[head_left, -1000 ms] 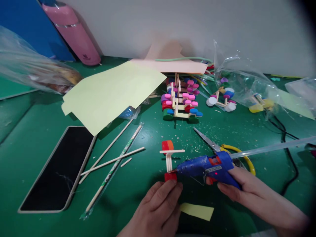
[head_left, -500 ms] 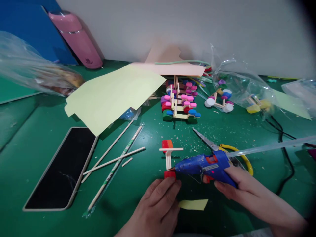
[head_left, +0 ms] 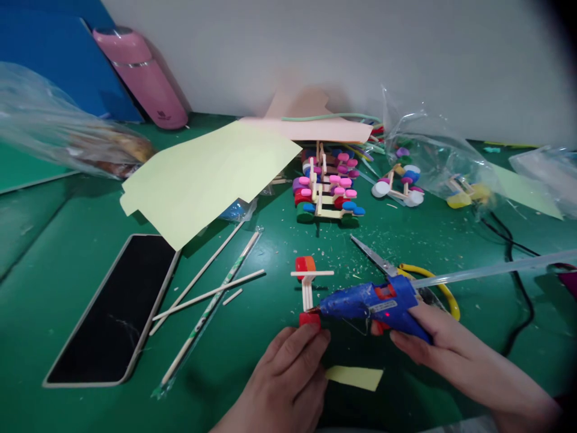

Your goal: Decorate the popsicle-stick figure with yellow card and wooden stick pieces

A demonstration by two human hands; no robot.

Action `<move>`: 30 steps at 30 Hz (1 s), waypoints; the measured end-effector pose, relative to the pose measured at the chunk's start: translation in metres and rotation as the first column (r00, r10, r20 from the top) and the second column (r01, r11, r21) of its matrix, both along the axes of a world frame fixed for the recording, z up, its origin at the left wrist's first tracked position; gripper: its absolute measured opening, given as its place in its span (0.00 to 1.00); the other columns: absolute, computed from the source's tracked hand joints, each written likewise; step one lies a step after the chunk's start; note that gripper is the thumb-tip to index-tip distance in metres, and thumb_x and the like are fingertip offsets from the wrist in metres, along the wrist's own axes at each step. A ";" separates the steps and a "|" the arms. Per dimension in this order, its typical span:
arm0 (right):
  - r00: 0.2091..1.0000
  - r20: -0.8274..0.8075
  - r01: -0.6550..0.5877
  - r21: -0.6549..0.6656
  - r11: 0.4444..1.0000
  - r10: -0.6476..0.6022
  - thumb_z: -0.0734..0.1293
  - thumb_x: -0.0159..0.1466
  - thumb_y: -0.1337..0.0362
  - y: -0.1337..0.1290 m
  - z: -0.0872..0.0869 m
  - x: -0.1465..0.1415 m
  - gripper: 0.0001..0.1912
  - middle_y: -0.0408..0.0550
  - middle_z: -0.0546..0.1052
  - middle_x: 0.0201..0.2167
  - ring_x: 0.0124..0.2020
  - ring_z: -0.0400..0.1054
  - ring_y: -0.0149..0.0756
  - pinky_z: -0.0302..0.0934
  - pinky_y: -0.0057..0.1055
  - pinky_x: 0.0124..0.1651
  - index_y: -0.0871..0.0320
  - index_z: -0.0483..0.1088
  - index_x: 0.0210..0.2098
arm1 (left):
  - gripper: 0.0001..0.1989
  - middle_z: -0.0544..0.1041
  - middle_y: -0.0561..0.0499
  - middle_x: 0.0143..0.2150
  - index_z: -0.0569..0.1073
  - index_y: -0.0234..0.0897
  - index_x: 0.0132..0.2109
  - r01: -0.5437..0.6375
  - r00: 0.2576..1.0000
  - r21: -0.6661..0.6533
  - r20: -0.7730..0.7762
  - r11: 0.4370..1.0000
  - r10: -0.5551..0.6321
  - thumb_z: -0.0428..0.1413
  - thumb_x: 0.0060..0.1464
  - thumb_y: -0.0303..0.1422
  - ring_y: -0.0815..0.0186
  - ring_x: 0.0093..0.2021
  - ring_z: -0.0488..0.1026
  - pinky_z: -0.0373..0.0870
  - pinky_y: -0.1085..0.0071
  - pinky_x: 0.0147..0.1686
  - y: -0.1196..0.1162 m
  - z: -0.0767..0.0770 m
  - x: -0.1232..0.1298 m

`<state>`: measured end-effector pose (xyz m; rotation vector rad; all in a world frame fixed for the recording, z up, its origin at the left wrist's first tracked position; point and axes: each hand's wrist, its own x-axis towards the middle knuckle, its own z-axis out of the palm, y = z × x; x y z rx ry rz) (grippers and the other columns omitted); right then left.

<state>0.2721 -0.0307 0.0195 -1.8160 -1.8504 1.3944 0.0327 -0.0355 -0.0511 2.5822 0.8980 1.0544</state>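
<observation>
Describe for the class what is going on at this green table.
A person is working with a blue glue gun, held in the right hand. Its nozzle is at the lower end of a small stick frame, beside the red piece that the left hand holds. Open scissors lie partly behind the gun. Farther back stands a cluster of similar, colourful pieces.
</observation>
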 end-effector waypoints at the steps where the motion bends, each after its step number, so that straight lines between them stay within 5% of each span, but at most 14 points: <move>1: 1.000 -0.013 -0.001 0.000 1.000 0.001 0.59 0.61 0.57 0.001 0.000 -0.002 0.12 0.46 0.72 0.38 0.37 0.66 0.37 0.63 0.34 0.41 0.53 0.67 0.41 | 0.11 0.77 0.51 0.44 0.73 0.36 0.31 -0.002 1.000 0.001 0.000 1.000 0.002 0.47 0.55 0.27 0.64 0.51 0.67 0.60 0.69 0.53 0.000 0.000 0.000; 14: 0.998 -0.027 0.050 -0.020 0.999 -0.050 0.60 0.61 0.57 -0.004 -0.003 0.005 0.12 0.45 0.73 0.33 0.33 0.68 0.38 0.64 0.38 0.39 0.51 0.67 0.42 | 0.09 0.76 0.52 0.46 0.74 0.37 0.33 -0.021 0.996 -0.098 -0.094 0.995 0.012 0.48 0.54 0.26 0.64 0.51 0.67 0.57 0.69 0.55 -0.001 0.009 -0.001; 19: 0.998 -0.065 0.005 0.022 1.000 -0.003 0.60 0.61 0.58 -0.003 -0.002 0.001 0.09 0.45 0.72 0.37 0.39 0.66 0.38 0.62 0.35 0.42 0.52 0.68 0.39 | 0.10 0.77 0.53 0.45 0.73 0.37 0.32 -0.023 0.999 -0.032 -0.029 0.999 0.022 0.48 0.54 0.27 0.65 0.51 0.67 0.55 0.70 0.56 -0.001 0.006 0.000; 30: 0.998 -0.015 0.055 0.042 0.998 -0.054 0.59 0.62 0.56 -0.001 -0.006 -0.002 0.15 0.44 0.71 0.29 0.27 0.65 0.32 0.61 0.25 0.25 0.53 0.66 0.45 | 0.09 0.75 0.51 0.46 0.73 0.37 0.31 -0.007 1.000 -0.004 -0.030 1.000 0.007 0.48 0.53 0.28 0.63 0.52 0.66 0.59 0.68 0.53 -0.002 -0.003 -0.001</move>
